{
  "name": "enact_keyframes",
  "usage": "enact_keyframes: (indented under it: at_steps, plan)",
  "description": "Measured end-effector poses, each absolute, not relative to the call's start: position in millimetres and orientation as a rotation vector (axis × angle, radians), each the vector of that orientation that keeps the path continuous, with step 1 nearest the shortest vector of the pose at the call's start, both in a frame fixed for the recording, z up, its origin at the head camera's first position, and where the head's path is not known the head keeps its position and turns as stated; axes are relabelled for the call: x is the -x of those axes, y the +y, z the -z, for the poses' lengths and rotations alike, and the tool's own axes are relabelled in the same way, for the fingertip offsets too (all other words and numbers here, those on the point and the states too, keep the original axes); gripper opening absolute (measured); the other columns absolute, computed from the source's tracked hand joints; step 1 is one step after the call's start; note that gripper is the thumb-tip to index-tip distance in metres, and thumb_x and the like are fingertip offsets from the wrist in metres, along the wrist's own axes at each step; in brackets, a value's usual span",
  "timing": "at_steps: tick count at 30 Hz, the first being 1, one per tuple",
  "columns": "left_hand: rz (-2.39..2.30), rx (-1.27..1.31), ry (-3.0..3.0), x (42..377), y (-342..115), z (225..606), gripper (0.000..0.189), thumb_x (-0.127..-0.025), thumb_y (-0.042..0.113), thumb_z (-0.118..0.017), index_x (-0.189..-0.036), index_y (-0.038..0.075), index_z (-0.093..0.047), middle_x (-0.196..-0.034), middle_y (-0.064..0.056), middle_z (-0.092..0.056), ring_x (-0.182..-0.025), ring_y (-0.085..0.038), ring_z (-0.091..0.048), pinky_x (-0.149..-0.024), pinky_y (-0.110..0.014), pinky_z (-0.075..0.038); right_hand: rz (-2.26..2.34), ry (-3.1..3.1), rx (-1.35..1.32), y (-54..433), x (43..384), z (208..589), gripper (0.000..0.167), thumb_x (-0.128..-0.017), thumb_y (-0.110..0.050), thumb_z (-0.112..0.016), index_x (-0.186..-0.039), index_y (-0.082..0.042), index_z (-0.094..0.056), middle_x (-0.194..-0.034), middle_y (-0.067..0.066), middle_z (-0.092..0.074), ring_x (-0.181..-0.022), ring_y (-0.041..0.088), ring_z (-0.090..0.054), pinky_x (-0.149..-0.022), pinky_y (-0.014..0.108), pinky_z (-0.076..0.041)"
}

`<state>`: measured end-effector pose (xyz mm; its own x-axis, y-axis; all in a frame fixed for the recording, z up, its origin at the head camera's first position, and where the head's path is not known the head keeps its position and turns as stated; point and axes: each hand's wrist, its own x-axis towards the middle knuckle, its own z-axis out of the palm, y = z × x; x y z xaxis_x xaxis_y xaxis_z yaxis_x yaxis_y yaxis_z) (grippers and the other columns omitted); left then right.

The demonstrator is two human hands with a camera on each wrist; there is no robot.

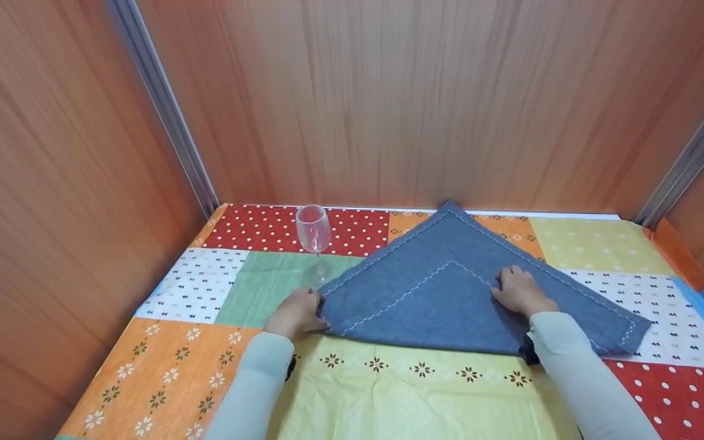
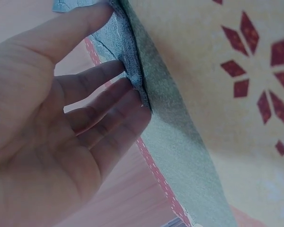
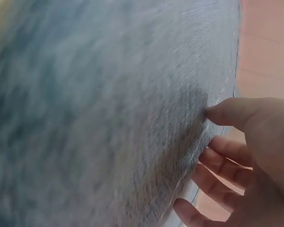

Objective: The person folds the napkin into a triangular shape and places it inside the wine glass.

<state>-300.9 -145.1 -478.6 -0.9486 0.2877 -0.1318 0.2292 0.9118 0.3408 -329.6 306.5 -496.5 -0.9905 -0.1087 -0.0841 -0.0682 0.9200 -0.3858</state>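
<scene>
Left fingers [image 2: 114, 97] are lying pretty straight and loose, tips touching the stitched left corner of the napkin [image 1: 450, 287], with the thumb up along the edge. So the left hand [image 1: 296, 313] isn't really gripping, just resting against the fabric. Right fingers [image 3: 222, 163] are pressing on top of the cloth, slightly bent, and the right hand [image 1: 520, 292] is sitting flat on the upper folded layer near the middle.

The napkin is a gray woven cloth with white dashed stitching, folded into a wide triangle, point aiming at the back wall, lying on the tabletop [image 1: 388, 397] over a patchwork cover of dotted and flowered squares.

A clear stemmed glass [image 1: 313, 235] is standing upright just beyond the left corner.

Wood-grain panels [image 1: 388, 91] are boxing it all in.
</scene>
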Motion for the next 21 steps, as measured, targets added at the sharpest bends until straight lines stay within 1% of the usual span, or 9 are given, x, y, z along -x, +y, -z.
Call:
enact_keyframes:
  at_steps: [3, 7, 12, 14, 16, 21]
  plan:
    - [-0.476, -0.383, 2.889, 299.1, -144.4, 478.9, 0.052, -0.083, 0.025, -0.084, -0.119, -0.007, -0.063, -0.118, -0.019, -0.057, -0.112, -0.037, -0.058, -0.096, -0.049, -0.049, 0.564, 2.979, 0.142, 306.4, 326.7, 496.4, 0.042, -0.102, -0.022, -0.054, -0.129, 0.009, -0.049, -0.125, 0.029, -0.047, -0.114, 0.048, -0.045, -0.093, 0.063, -0.041]
    - [-0.442, -0.369, 2.886, 296.9, -144.7, 477.5, 0.057, -0.085, 0.026, -0.083, -0.126, -0.008, -0.060, -0.125, -0.021, -0.055, -0.119, -0.039, -0.054, -0.099, -0.050, -0.047, 0.547, 2.975, 0.151, 307.2, 324.6, 496.9, 0.042, -0.102, -0.022, -0.054, -0.129, 0.009, -0.049, -0.126, 0.029, -0.046, -0.114, 0.049, -0.044, -0.094, 0.062, -0.040]
    - [-0.394, -0.355, 2.874, 297.5, -144.3, 476.1, 0.061, -0.088, 0.029, -0.079, -0.132, -0.007, -0.056, -0.134, -0.023, -0.051, -0.127, -0.040, -0.049, -0.104, -0.049, -0.043, 0.558, 2.994, 0.193, 312.6, 321.9, 498.4, 0.042, -0.101, -0.023, -0.057, -0.128, 0.009, -0.050, -0.124, 0.029, -0.046, -0.110, 0.049, -0.045, -0.090, 0.060, -0.041]
    - [-0.390, -0.356, 2.879, 297.7, -144.0, 476.0, 0.060, -0.088, 0.029, -0.079, -0.132, -0.006, -0.057, -0.134, -0.023, -0.051, -0.127, -0.040, -0.050, -0.104, -0.050, -0.043, 0.573, 3.006, 0.201, 315.2, 320.5, 499.0, 0.043, -0.101, -0.023, -0.058, -0.128, 0.009, -0.050, -0.124, 0.030, -0.047, -0.109, 0.049, -0.045, -0.089, 0.061, -0.042]
    - [-0.393, -0.367, 2.888, 297.8, -144.0, 476.5, 0.060, -0.088, 0.028, -0.079, -0.131, -0.007, -0.057, -0.133, -0.024, -0.052, -0.126, -0.041, -0.050, -0.103, -0.050, -0.043, 0.580, 3.019, 0.210, 317.4, 318.7, 499.4, 0.044, -0.100, -0.023, -0.059, -0.128, 0.010, -0.051, -0.124, 0.030, -0.047, -0.109, 0.049, -0.046, -0.090, 0.061, -0.041]
    - [-0.401, -0.384, 2.894, 295.3, -144.6, 477.5, 0.059, -0.087, 0.028, -0.080, -0.129, -0.007, -0.058, -0.130, -0.024, -0.053, -0.123, -0.041, -0.052, -0.101, -0.051, -0.045, 0.586, 3.030, 0.244, 321.3, 313.4, 500.3, 0.043, -0.099, -0.023, -0.062, -0.124, 0.011, -0.052, -0.119, 0.030, -0.048, -0.104, 0.049, -0.048, -0.088, 0.060, -0.042]
